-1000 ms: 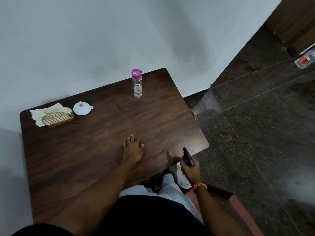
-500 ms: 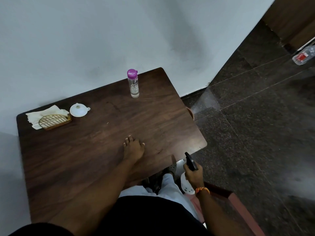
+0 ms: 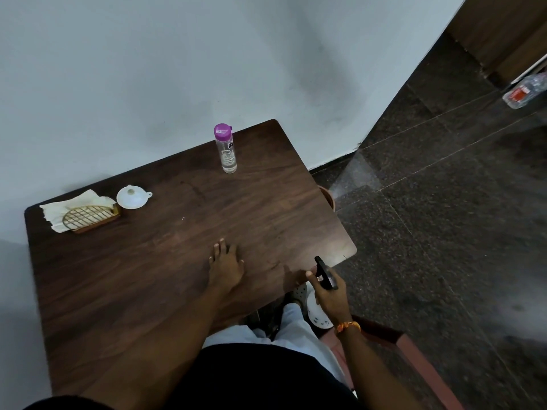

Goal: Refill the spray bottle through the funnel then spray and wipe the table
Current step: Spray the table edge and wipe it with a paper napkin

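The right hand (image 3: 328, 294) grips the spray bottle (image 3: 324, 275) at the near right corner of the wooden surface (image 3: 165, 261), its fingers curled around the neck just under the black trigger head; the bottle's body is mostly hidden below the edge. The left hand (image 3: 225, 266) lies flat on the surface, palm down, fingers loosely spread and holding nothing. The white funnel (image 3: 132, 197) sits upside down at the far left, just beside a wire holder (image 3: 88, 216) with paper napkins (image 3: 74, 204), and the clear refill bottle (image 3: 226, 149) with a purple cap stands capped near the far edge. Judging from this, refilling has yet to begin. The spray bottle hangs off the edge, so a loosened grip could drop it to the floor. Pouring later, a funnel seated crookedly or unsupported could tip and spill water across the surface.
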The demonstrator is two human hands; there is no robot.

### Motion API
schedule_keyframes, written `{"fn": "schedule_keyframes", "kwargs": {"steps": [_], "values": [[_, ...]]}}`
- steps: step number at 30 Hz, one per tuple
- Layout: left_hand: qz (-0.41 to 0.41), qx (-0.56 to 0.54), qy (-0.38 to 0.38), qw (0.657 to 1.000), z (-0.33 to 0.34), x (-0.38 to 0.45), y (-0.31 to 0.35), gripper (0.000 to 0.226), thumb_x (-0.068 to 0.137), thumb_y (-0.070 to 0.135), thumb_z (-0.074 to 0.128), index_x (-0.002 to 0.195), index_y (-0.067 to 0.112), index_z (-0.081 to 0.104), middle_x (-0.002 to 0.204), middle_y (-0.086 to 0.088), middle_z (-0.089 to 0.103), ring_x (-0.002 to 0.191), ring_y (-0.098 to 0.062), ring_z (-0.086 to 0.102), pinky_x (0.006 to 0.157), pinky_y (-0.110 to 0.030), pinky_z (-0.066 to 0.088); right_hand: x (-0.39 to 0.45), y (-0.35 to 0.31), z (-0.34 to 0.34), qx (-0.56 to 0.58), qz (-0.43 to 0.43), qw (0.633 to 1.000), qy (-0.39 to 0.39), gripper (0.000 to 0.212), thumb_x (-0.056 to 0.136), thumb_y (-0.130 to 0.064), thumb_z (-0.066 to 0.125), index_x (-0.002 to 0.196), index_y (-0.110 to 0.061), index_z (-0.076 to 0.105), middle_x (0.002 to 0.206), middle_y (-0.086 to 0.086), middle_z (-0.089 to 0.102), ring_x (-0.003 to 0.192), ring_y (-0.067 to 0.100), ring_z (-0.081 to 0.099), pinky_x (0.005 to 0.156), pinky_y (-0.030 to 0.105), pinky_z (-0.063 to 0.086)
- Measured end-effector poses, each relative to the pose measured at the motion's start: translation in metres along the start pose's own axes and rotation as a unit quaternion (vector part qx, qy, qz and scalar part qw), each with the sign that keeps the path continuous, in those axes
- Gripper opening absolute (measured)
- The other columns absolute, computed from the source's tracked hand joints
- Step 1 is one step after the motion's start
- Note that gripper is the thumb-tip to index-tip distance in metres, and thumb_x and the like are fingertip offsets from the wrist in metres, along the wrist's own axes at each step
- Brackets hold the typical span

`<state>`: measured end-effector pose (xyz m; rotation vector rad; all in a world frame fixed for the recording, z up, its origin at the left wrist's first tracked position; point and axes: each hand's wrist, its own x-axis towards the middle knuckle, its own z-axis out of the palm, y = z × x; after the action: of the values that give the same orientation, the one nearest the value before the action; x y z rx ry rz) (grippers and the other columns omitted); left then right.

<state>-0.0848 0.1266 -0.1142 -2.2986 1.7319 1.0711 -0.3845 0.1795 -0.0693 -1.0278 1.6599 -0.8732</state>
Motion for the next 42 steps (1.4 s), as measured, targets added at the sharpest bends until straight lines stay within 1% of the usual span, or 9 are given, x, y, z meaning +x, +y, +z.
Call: {"fn": "schedule_keyframes", "kwargs": {"steps": [6, 11, 16, 22, 27, 30, 36, 39, 42], "values": [[-0.009, -0.003, -0.001, 1.0, 0.0, 0.003, -0.001, 0.062, 0.104, 0.033, 0.054, 0.161, 0.019, 0.035, 0.175, -0.016, 0.008, 0.162, -0.038, 0.007, 0.128, -0.06, 0.016, -0.003, 0.004, -0.001, -0.025, 0.002, 1.0, 0.015, 0.02, 0.093, -0.016, 0.077, 0.079, -0.027, 0.069, 0.06, -0.002, 0.063, 0.053, 0.015, 0.055, 0.056, 0.039, 0.048], [0.012, -0.154, 0.1, 0.983, -0.006, -0.01, 0.04, 0.026, 0.103, 0.027, 0.06, 0.117, 0.014, 0.078, 0.127, -0.011, 0.074, 0.13, -0.032, 0.061, 0.118, -0.045, 0.04, -0.008, 0.003, -0.004, -0.012, -0.016, 1.0, -0.013, 0.011, 0.09, -0.024, 0.083, 0.095, -0.025, 0.074, 0.071, 0.005, 0.071, 0.056, 0.014, 0.061, 0.057, 0.042, 0.054], [0.018, -0.511, -0.199, 0.836, -0.007, -0.056, 0.115, 0.045, 0.095, 0.052, 0.072, 0.102, 0.008, 0.077, 0.097, -0.016, 0.076, 0.088, -0.036, 0.073, 0.08, -0.047, 0.062, -0.011, 0.008, 0.006, 0.005, -0.002, 1.0, 0.0, 0.007, 0.092, -0.019, 0.079, 0.092, -0.025, 0.076, 0.071, -0.002, 0.071, 0.063, 0.015, 0.065, 0.062, 0.04, 0.053], [-0.074, -0.545, -0.199, 0.811, 0.014, -0.06, 0.147, 0.05, 0.088, 0.041, 0.083, 0.11, -0.003, 0.078, 0.088, -0.011, 0.072, 0.066, -0.01, 0.064, 0.061, -0.019, 0.055, -0.007, -0.001, 0.018, 0.028, -0.018, 0.999, -0.02, 0.024, 0.092, -0.023, 0.077, 0.115, -0.019, 0.075, 0.099, 0.004, 0.079, 0.089, 0.019, 0.076, 0.077, 0.039, 0.06], [-0.158, -0.584, -0.19, 0.773, 0.02, -0.055, 0.152, 0.046, 0.088, 0.04, 0.084, 0.112, 0.001, 0.078, 0.067, -0.001, 0.063, 0.06, -0.011, 0.061, 0.066, -0.025, 0.056, -0.009, -0.007, 0.022, 0.051, -0.026, 0.998, -0.03, 0.026, 0.095, -0.02, 0.077, 0.12, -0.013, 0.073, 0.101, 0.006, 0.08, 0.094, 0.021, 0.077, 0.08, 0.033, 0.062], [-0.171, -0.629, -0.207, 0.729, 0.016, -0.059, 0.156, 0.035, 0.094, 0.034, 0.079, 0.116, 0.006, 0.077, 0.061, 0.004, 0.069, 0.054, -0.008, 0.067, 0.07, -0.029, 0.058, -0.008, -0.01, 0.024, 0.042, -0.007, 0.999, -0.028, 0.018, 0.095, -0.021, 0.077, 0.111, -0.012, 0.075, 0.085, 0.002, 0.078, 0.072, 0.009, 0.072, 0.065, 0.027, 0.056], [-0.159, -0.648, -0.22, 0.711, 0.021, -0.059, 0.164, 0.033, 0.097, 0.032, 0.074, 0.117, 0.006, 0.078, 0.12, -0.018, 0.075, 0.104, -0.027, 0.07, 0.1, -0.043, 0.058, -0.006, -0.009, 0.022, 0.03, -0.004, 0.999, 0.017, 0.019, 0.095, -0.004, 0.072, 0.091, -0.022, 0.074, 0.083, 0.009, 0.077, 0.075, 0.015, 0.072, 0.068, 0.029, 0.059], [-0.16, -0.657, -0.223, 0.702, 0.026, -0.06, 0.166, 0.024, 0.1, 0.029, 0.071, 0.107, 0.008, 0.079, 0.122, -0.02, 0.073, 0.111, -0.031, 0.067, 0.112, -0.046, 0.051, -0.007, -0.006, 0.023, 0.015, 0.003, 1.0, 0.022, 0.019, 0.094, -0.003, 0.072, 0.089, -0.021, 0.073, 0.076, 0.008, 0.074, 0.065, 0.013, 0.067, 0.061, 0.028, 0.054], [-0.152, -0.658, -0.234, 0.699, 0.031, -0.063, 0.168, 0.035, 0.103, 0.03, 0.066, 0.124, 0.003, 0.074, 0.114, -0.014, 0.074, 0.11, -0.028, 0.067, 0.111, -0.046, 0.05, -0.006, 0.0, 0.021, 0.022, 0.009, 1.0, 0.011, 0.007, 0.096, -0.013, 0.074, 0.101, -0.017, 0.074, 0.071, 0.0, 0.071, 0.058, 0.008, 0.062, 0.055, 0.024, 0.049]]}}
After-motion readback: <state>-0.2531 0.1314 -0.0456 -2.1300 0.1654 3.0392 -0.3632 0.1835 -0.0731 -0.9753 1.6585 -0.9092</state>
